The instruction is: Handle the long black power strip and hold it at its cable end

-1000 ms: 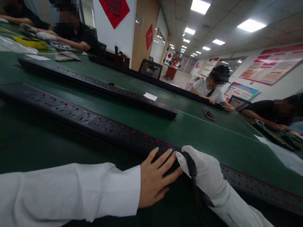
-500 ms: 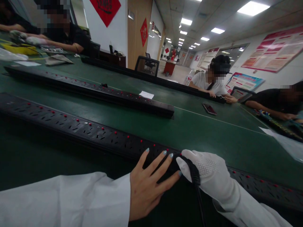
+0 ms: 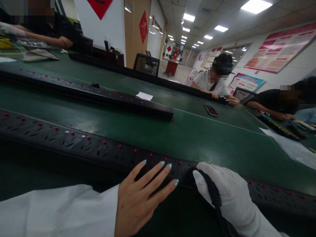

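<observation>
A long black power strip (image 3: 79,144) with a row of red buttons and slotted outlets lies across the green table in front of me. My bare left hand (image 3: 144,196) rests on it with fingers spread, palm down, holding nothing. My right hand (image 3: 229,191), in a white dotted glove, is wrapped around a black plug (image 3: 212,186) at the strip, just right of my left fingertips. The plug's thick cable runs down toward me. Its front end sits against the outlet face; whether the prongs are inside is hidden.
A second power strip (image 3: 98,95) lies beyond, with a paper slip (image 3: 144,95) and a phone (image 3: 211,110) past it. Another long black bar (image 3: 148,77) runs along the far side. Plastic sheeting (image 3: 288,146) lies at right. Several people sit around the table (image 3: 222,144).
My left hand has slid left along the strip, widening its distance from the plug. My right hand keeps its grip at the same outlet. The view has turned slightly right.
</observation>
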`<state>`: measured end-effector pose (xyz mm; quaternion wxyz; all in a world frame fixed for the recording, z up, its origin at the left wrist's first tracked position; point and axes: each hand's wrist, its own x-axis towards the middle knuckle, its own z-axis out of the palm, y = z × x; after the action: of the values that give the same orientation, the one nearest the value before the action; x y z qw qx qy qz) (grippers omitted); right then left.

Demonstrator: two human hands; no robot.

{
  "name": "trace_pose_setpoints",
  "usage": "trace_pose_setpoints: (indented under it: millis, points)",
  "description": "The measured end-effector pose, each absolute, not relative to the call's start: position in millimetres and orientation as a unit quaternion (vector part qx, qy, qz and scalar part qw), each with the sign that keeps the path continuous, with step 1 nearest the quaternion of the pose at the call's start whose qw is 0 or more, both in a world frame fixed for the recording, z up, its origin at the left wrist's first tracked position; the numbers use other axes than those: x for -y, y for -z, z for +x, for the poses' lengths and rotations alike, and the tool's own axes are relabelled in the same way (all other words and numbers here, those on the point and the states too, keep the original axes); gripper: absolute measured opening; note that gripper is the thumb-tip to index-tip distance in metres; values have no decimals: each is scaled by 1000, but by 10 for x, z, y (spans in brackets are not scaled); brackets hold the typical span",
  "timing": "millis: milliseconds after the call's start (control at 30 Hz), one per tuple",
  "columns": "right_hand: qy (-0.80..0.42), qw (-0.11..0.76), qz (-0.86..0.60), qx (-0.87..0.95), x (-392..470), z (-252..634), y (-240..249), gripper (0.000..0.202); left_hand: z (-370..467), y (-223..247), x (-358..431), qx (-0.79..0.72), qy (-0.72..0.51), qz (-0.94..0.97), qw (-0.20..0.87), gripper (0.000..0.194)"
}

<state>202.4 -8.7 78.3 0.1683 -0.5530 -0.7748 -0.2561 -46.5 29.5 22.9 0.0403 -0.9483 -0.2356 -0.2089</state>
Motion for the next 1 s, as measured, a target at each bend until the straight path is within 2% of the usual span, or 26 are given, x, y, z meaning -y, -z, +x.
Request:
trace_pose_setpoints:
  millis: [267,467,1000]
  points:
    - [269,186,-538,777,67,2010,-799,28,-429,-214,-286,246,236,-939,46,60]
    - [282,189,-537,772,64,1995,-805,31,-439,-233,-286,244,209,-946,45,65]
    - [267,193,-535,778,70,2012,-795,28,-451,-225,-305,231,206,-950,51,64]
